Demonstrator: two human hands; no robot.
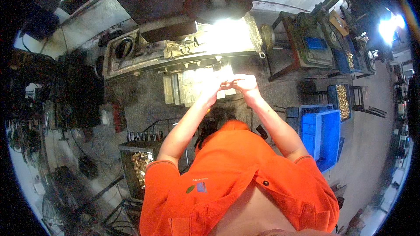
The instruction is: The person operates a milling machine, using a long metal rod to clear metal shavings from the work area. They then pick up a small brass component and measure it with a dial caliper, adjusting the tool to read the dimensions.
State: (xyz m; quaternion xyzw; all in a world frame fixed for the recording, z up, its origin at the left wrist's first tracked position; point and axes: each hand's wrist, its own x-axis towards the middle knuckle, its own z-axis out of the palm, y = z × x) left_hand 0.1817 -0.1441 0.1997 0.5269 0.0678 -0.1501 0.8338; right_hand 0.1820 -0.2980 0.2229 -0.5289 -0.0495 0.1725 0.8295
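Note:
My two hands meet in front of me, over the near side of a workbench with a brightly lit middle. My left hand (213, 91) is washed out by the glare, with its fingertips brought close to those of my right hand. The fingers of my right hand (243, 83) are bent and pressed together toward the left. Something small seems pinched between the fingertips, too small and too bright to name. Just beyond the hands runs the edge of the metal machine bed (175, 63), with a pale block-like part (175, 88) below it.
A blue plastic crate (321, 137) stands at my right, near a blue bin of small brass-coloured parts (342, 100). To my left is a box of brass-coloured pieces (141, 166). A large dark round wheel (218, 0) hangs above the bench. A metal table (306, 39) stands at the far right.

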